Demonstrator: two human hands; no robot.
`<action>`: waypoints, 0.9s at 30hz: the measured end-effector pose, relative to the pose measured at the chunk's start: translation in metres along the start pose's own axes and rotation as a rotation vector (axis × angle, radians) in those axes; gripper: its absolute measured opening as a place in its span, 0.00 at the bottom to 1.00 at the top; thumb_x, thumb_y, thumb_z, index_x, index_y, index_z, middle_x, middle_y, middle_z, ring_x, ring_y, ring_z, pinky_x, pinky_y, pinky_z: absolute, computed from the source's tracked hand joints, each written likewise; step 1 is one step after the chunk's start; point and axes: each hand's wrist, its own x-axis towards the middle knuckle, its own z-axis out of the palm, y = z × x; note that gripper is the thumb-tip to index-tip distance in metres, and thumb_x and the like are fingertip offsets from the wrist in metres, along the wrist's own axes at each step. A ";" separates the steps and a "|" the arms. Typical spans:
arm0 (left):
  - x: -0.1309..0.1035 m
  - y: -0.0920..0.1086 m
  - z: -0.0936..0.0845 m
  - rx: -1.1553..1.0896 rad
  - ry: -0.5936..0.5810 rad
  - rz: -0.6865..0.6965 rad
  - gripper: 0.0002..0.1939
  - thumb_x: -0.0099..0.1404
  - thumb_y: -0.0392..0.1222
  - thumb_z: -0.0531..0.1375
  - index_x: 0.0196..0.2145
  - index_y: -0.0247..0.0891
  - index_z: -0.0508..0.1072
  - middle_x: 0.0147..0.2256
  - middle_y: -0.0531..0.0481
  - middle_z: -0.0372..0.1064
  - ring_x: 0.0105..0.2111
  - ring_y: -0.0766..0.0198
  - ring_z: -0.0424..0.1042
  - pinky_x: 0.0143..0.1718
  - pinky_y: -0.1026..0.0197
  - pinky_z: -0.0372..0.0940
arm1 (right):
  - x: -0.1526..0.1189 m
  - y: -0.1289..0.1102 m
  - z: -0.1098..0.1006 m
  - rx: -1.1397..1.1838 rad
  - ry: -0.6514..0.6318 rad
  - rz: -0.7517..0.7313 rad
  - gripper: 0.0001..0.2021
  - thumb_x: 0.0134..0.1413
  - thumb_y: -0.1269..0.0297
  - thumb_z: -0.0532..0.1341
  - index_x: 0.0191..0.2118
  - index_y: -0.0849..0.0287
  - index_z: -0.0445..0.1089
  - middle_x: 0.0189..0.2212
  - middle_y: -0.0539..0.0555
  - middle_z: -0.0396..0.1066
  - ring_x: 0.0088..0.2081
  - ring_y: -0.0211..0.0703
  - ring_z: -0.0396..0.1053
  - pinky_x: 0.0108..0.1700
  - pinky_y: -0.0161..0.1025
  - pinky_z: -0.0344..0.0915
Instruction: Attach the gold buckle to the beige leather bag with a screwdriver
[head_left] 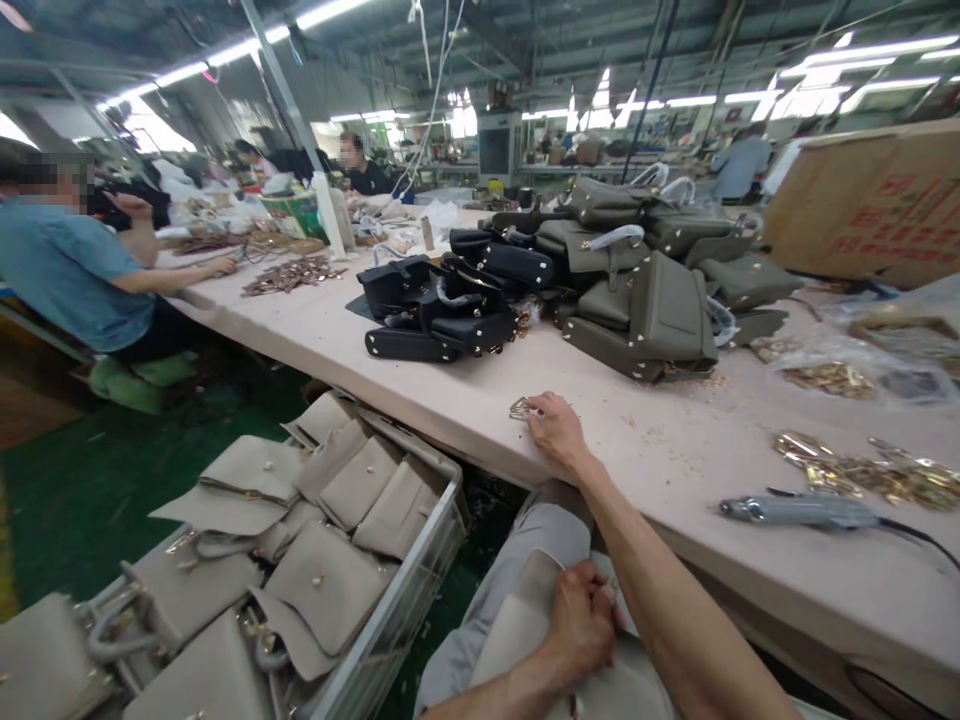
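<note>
On my lap lies a light grey handbag point(517, 625), partly covered by my arms. My left hand point(583, 618) is closed on it, fingers curled into the upper part; what sits under the fingertips is hidden. My right hand point(556, 428) is stretched out to the table's near edge, palm down. Its bent fingers pinch at a few small metal fittings point(518, 408) lying on the table, with the fittings showing just left of the fingertips. How many of them the fingers hold cannot be made out.
A crate point(405, 590) of light grey handbags stands at my left. Black handbags point(450, 300) and olive handbags point(645, 310) are piled on the table point(480, 400). Rightward lie an electric screwdriver point(802, 510), loose metal fittings point(885, 470) and a cardboard box point(862, 205). A co-worker point(75, 270) sits left.
</note>
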 end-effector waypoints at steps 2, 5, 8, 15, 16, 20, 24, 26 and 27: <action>-0.001 -0.004 -0.001 0.064 0.015 0.039 0.15 0.65 0.53 0.58 0.35 0.39 0.64 0.22 0.49 0.73 0.09 0.69 0.57 0.09 0.68 0.50 | 0.023 -0.001 0.006 -0.112 -0.122 0.040 0.12 0.62 0.66 0.61 0.49 0.58 0.76 0.47 0.59 0.74 0.50 0.49 0.69 0.52 0.40 0.63; -0.002 -0.004 -0.005 0.076 -0.009 0.087 0.14 0.67 0.53 0.55 0.35 0.38 0.64 0.23 0.48 0.73 0.10 0.70 0.58 0.09 0.69 0.51 | 0.043 -0.003 0.009 -0.185 -0.284 0.129 0.12 0.59 0.67 0.63 0.49 0.58 0.76 0.45 0.59 0.76 0.47 0.49 0.71 0.45 0.37 0.62; -0.002 -0.002 -0.009 0.069 -0.009 0.118 0.13 0.67 0.51 0.56 0.34 0.39 0.63 0.23 0.49 0.72 0.10 0.70 0.59 0.09 0.70 0.51 | 0.048 -0.002 0.009 -0.180 -0.341 0.182 0.13 0.58 0.68 0.62 0.49 0.57 0.77 0.41 0.59 0.77 0.44 0.48 0.73 0.41 0.37 0.60; 0.002 -0.004 -0.008 0.041 0.010 0.080 0.12 0.66 0.50 0.56 0.34 0.38 0.64 0.22 0.50 0.72 0.09 0.70 0.57 0.07 0.70 0.51 | 0.050 -0.001 0.009 -0.174 -0.341 0.222 0.09 0.56 0.66 0.65 0.44 0.57 0.78 0.43 0.59 0.77 0.43 0.47 0.73 0.39 0.36 0.60; 0.003 -0.004 -0.007 0.038 0.017 0.070 0.13 0.65 0.51 0.57 0.34 0.38 0.64 0.22 0.51 0.71 0.09 0.70 0.57 0.07 0.69 0.51 | 0.051 -0.002 0.009 -0.177 -0.339 0.233 0.09 0.56 0.67 0.65 0.43 0.57 0.77 0.42 0.59 0.77 0.43 0.47 0.73 0.39 0.36 0.60; 0.004 -0.001 -0.004 0.056 0.041 0.056 0.14 0.63 0.52 0.57 0.34 0.37 0.65 0.20 0.52 0.68 0.09 0.70 0.56 0.07 0.68 0.51 | 0.050 -0.005 0.012 -0.186 -0.328 0.262 0.09 0.56 0.68 0.63 0.42 0.58 0.77 0.38 0.59 0.78 0.41 0.48 0.74 0.38 0.36 0.61; 0.003 0.006 -0.003 0.096 0.054 0.068 0.17 0.64 0.54 0.58 0.29 0.37 0.67 0.19 0.52 0.67 0.11 0.70 0.59 0.10 0.69 0.52 | 0.047 -0.009 0.012 -0.200 -0.315 0.274 0.08 0.56 0.69 0.62 0.40 0.57 0.78 0.39 0.59 0.78 0.42 0.48 0.75 0.38 0.36 0.62; 0.002 0.010 -0.004 0.109 0.046 0.073 0.18 0.64 0.54 0.60 0.28 0.36 0.69 0.19 0.51 0.67 0.13 0.69 0.63 0.14 0.69 0.57 | 0.047 -0.011 0.013 -0.219 -0.299 0.297 0.11 0.55 0.70 0.62 0.43 0.58 0.78 0.43 0.61 0.78 0.44 0.50 0.75 0.39 0.36 0.64; 0.001 0.012 -0.004 0.113 0.040 0.072 0.18 0.64 0.54 0.60 0.28 0.35 0.70 0.20 0.51 0.68 0.15 0.68 0.64 0.15 0.68 0.59 | 0.047 -0.012 0.013 -0.229 -0.293 0.313 0.12 0.55 0.70 0.62 0.45 0.60 0.78 0.44 0.63 0.77 0.44 0.51 0.76 0.39 0.37 0.64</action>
